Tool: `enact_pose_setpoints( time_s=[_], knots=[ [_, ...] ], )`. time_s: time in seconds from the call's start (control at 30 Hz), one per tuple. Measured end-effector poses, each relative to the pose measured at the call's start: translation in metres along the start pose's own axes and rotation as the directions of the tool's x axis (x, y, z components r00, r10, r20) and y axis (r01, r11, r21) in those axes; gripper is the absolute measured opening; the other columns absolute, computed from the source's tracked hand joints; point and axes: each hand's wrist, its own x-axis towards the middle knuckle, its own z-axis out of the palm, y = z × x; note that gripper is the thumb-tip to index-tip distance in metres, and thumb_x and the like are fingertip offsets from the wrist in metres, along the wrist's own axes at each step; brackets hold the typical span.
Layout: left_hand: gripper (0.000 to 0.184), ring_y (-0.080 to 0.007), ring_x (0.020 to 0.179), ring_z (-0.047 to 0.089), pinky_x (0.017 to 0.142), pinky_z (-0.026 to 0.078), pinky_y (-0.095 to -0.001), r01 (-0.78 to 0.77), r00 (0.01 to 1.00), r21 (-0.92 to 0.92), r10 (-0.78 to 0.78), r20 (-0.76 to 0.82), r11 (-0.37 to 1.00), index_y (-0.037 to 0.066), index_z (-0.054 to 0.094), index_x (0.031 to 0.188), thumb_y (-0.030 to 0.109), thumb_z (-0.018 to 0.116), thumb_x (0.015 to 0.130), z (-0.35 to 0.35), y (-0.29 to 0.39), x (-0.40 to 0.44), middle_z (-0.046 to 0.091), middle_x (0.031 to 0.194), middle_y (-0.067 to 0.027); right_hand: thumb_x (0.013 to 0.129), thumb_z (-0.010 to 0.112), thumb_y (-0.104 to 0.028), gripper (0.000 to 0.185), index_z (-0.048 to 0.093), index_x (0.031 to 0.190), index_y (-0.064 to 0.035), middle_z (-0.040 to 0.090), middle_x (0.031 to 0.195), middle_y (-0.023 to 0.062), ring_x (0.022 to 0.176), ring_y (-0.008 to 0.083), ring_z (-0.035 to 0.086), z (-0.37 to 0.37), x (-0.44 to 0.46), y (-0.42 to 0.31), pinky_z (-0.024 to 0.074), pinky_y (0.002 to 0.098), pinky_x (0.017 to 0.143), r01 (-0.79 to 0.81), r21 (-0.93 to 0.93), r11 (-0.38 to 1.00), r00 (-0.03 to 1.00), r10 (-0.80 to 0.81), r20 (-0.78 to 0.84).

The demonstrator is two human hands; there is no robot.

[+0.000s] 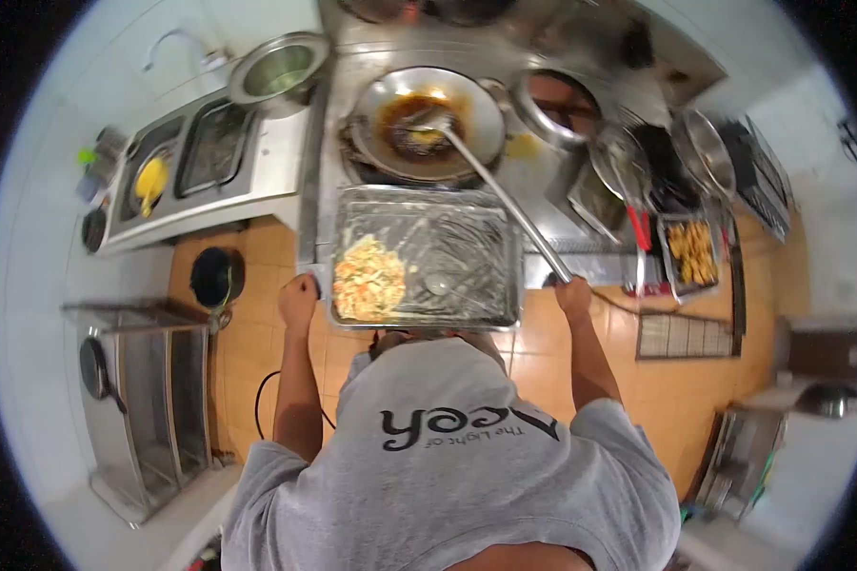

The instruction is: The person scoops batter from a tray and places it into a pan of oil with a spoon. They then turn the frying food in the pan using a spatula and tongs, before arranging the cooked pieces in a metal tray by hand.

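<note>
My right hand (573, 295) is closed around the end of a long metal handle. This handle belongs to a ladle (428, 122), whose head rests in dark oil inside a large wok (486, 119). My left hand (298, 297) is closed at the stove's front edge, just left of the tray; what its fingers grip, if anything, is too small to tell. Between my hands lies a rectangular metal tray (467, 257), with a heap of shredded orange and pale food (369, 279) on its left side and whitish smears on the right.
To the left are a metal pot (281, 71) and a sink holding a yellow item (150, 181). On the right stand a square pan (557, 105), strainers (621, 162), a metal bowl (703, 152) and a tray of fried pieces (692, 252). A dark bucket (216, 277) sits low at left.
</note>
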Motion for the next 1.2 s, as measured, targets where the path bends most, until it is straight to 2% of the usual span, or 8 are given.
enact_pose_setpoints(
  time_s=[0.43, 0.73, 0.77, 0.87, 0.93, 0.97, 1.0, 1.2],
  knots=[
    [0.036, -0.0377, 0.067, 0.058, 0.055, 0.041, -0.0447, 0.149, 0.986, 0.169, -0.159, 0.047, 0.974, 0.007, 0.062, 0.076, 0.036, 0.044, 0.087, 0.007, 0.001, 0.001, 0.058, 0.068, -0.0194, 0.079, 0.050, -0.025, 0.026, 0.066, 0.081, -0.0057, 0.063, 0.084, 0.0190, 0.080, 0.0372, 0.061, -0.008, 0.010, -0.004, 0.0490, 0.0437, 0.073, 0.058, 0.054, 0.997, 0.998, -0.057, -0.022],
    [0.035, -0.0360, 0.055, 0.056, 0.049, 0.042, -0.0436, 0.015, 0.991, 0.125, 0.002, -0.133, 0.992, 0.007, 0.057, 0.063, 0.032, 0.048, 0.086, 0.009, -0.002, -0.003, 0.057, 0.060, -0.0153, 0.088, 0.038, -0.043, 0.042, 0.066, 0.082, -0.0130, 0.063, 0.082, 0.0176, 0.080, 0.0384, 0.059, -0.021, 0.017, -0.023, 0.0465, 0.0469, 0.071, 0.212, 0.075, 0.974, 0.977, -0.211, -0.018],
    [0.035, -0.0358, 0.055, 0.055, 0.049, 0.042, -0.0435, 0.023, 0.993, 0.124, -0.009, -0.115, 0.992, 0.007, 0.057, 0.063, 0.032, 0.048, 0.086, 0.010, -0.004, -0.004, 0.057, 0.060, -0.0152, 0.089, 0.038, -0.043, 0.041, 0.066, 0.084, -0.0131, 0.063, 0.082, 0.0177, 0.081, 0.0385, 0.059, -0.021, 0.027, -0.028, 0.0468, 0.0463, 0.071, -0.014, -0.045, 0.999, 0.994, 0.019, 0.110],
    [0.034, -0.0353, 0.054, 0.055, 0.049, 0.041, -0.0434, -0.008, 0.990, 0.095, 0.021, -0.138, 0.995, 0.006, 0.056, 0.062, 0.030, 0.048, 0.086, 0.013, 0.001, -0.002, 0.056, 0.058, -0.0152, 0.089, 0.034, -0.047, 0.048, 0.066, 0.083, -0.0117, 0.063, 0.082, 0.0180, 0.082, 0.0384, 0.059, -0.007, 0.024, -0.009, 0.0472, 0.0457, 0.071, 0.214, -0.104, 0.971, 0.977, -0.211, 0.043],
    [0.034, -0.0351, 0.053, 0.054, 0.049, 0.041, -0.0435, -0.035, 0.983, 0.084, 0.050, -0.179, 0.996, 0.005, 0.056, 0.061, 0.028, 0.049, 0.086, 0.012, 0.000, -0.006, 0.054, 0.057, -0.0153, 0.089, 0.033, -0.048, 0.049, 0.066, 0.082, -0.0113, 0.063, 0.082, 0.0180, 0.082, 0.0381, 0.059, -0.008, 0.027, -0.015, 0.0475, 0.0448, 0.071, -0.029, 0.059, 0.998, 0.993, 0.022, 0.116],
    [0.035, -0.0351, 0.053, 0.054, 0.049, 0.040, -0.0434, -0.025, 0.982, 0.068, 0.038, -0.185, 0.997, 0.005, 0.055, 0.060, 0.028, 0.049, 0.086, 0.008, 0.007, -0.007, 0.053, 0.056, -0.0154, 0.090, 0.034, -0.045, 0.048, 0.066, 0.082, -0.0096, 0.063, 0.079, 0.0186, 0.081, 0.0382, 0.059, 0.011, 0.026, 0.006, 0.0477, 0.0446, 0.071, 0.168, 0.069, 0.983, 0.984, -0.171, 0.038],
    [0.035, -0.0352, 0.053, 0.053, 0.049, 0.040, -0.0433, -0.022, 0.981, 0.075, 0.036, -0.192, 0.997, 0.005, 0.055, 0.059, 0.028, 0.049, 0.086, 0.009, 0.007, -0.008, 0.053, 0.056, -0.0156, 0.088, 0.043, -0.041, 0.041, 0.065, 0.085, -0.0068, 0.062, 0.077, 0.0199, 0.080, 0.0388, 0.059, -0.002, 0.028, -0.006, 0.0477, 0.0447, 0.070, 0.012, 0.027, 1.000, 0.987, -0.016, 0.157],
    [0.038, -0.0363, 0.055, 0.053, 0.049, 0.040, -0.0435, 0.008, 0.988, 0.059, 0.001, -0.157, 0.998, 0.003, 0.053, 0.060, 0.029, 0.048, 0.086, 0.001, 0.014, 0.000, 0.053, 0.058, -0.0180, 0.078, 0.056, -0.032, 0.028, 0.065, 0.088, -0.0070, 0.062, 0.086, 0.0203, 0.084, 0.0374, 0.060, 0.019, 0.007, 0.001, 0.0488, 0.0439, 0.074, -0.015, 0.104, 0.994, 0.999, 0.020, -0.044]
  ],
)
